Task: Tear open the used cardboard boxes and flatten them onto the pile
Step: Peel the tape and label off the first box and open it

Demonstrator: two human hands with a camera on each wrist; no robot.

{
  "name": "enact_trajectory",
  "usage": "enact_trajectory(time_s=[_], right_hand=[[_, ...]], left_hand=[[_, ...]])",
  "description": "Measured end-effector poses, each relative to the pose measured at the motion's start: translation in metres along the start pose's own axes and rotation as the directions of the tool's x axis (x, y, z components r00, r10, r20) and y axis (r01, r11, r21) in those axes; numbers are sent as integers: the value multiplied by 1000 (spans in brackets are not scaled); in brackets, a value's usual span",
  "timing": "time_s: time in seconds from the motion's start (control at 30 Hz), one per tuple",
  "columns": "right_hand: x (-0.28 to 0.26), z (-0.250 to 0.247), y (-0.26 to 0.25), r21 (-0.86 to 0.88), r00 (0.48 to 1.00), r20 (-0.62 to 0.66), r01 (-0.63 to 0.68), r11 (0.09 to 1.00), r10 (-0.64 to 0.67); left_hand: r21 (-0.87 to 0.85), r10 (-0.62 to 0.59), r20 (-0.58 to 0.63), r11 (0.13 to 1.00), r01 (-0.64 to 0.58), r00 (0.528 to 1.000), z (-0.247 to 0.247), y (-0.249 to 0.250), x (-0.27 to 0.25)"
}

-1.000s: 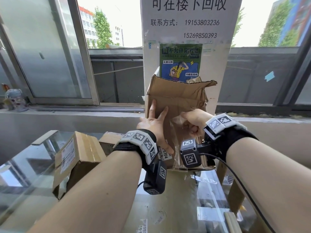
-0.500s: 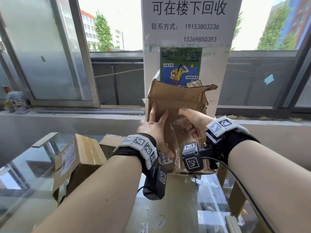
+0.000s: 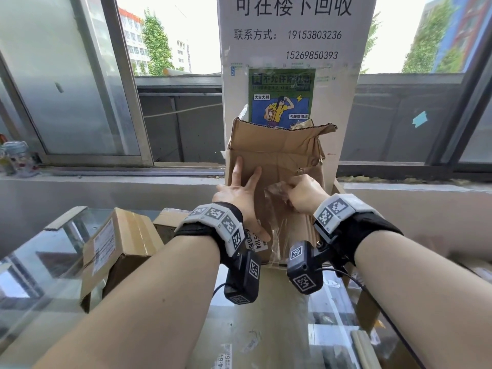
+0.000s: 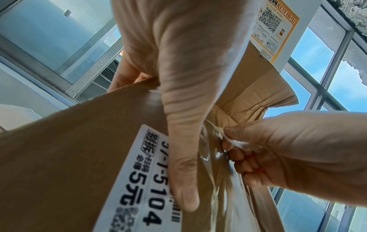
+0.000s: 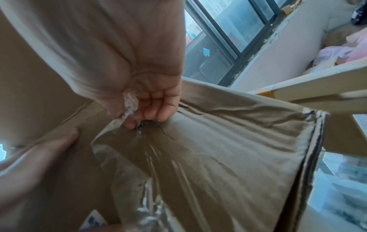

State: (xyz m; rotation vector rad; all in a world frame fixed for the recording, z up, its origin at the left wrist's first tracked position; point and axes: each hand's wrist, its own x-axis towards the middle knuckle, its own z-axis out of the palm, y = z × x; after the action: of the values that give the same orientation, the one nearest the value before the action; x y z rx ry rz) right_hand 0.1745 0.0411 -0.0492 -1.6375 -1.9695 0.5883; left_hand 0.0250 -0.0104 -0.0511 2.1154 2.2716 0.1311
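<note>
A crumpled brown cardboard box (image 3: 277,153) stands upright at the centre, its open flaps bent at the top. My left hand (image 3: 241,193) lies flat against the near face with fingers spread, the thumb beside a white label (image 4: 139,180). My right hand (image 3: 303,194) pinches a strip of clear packing tape (image 3: 277,190) that is partly lifted off the same face. In the right wrist view the curled fingers (image 5: 152,108) grip the crinkled tape (image 5: 129,102) and stretched film runs down the cardboard (image 5: 218,157).
Two closed cardboard boxes (image 3: 117,246) lie on the glass table (image 3: 34,275) at the left. A white pillar with posters (image 3: 292,62) rises right behind the held box. A window sill (image 3: 106,177) runs across the back. Wooden frame pieces (image 3: 367,310) stand at the right.
The right hand has pulled the tape strip a little down and toward me, peeling more film off the box. The left hand keeps pressing the same face.
</note>
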Motion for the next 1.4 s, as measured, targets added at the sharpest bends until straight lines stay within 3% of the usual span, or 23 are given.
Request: enact_trajectory(time_s=[0.23,0.53,0.9,1.4], right_hand=[[-1,4,1,-226,995,-33,86,970,-96],[-14,-2,-1,-453,965,-30,219,864,-260],[-14,-6,2,-508,934,31,322,799,-356],[-25,-13,-6,-557,918,112,375,741,-380]], left_hand=[[13,-12,7,1000,12,1000,-1,2,-1],[44,-14,10,999,14,1000,-2,6,1],[55,-20,20,998,19,1000,-2,6,3],[54,-23,37,998,21,999,-5,6,1]])
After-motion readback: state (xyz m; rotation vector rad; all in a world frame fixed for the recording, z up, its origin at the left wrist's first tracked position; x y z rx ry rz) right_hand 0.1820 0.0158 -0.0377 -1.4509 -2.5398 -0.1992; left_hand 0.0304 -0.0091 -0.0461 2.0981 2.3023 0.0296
